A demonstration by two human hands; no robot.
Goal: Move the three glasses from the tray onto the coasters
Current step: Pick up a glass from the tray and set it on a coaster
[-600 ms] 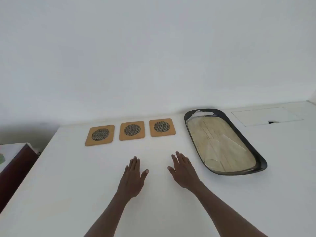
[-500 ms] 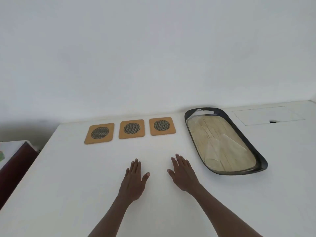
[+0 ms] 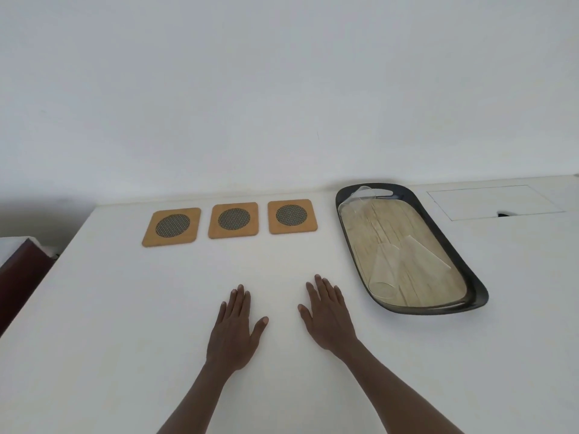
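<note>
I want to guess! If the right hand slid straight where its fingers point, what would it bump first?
Probably the right coaster. The right hand points forward and slightly left across bare table; the line may pass just beside it.

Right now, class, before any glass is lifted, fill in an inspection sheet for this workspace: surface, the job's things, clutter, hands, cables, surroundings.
Surface: white table, bare around the hands.
Job's things: three clear glasses on the dark-rimmed tray at right: far glass at the back end, near-left glass and near-right glass close together toward the front; their outlines are faint. Three tan coasters in a row, nothing on them: left coaster, middle coaster, right coaster.
Clutter: nothing seen.
Hands: left hand and right hand flat on the table, open, holding nothing.
Cables: nothing seen.
Surroundings: plain white wall; hatch panel set in the tabletop behind the tray; dark wooden furniture at left.
</note>
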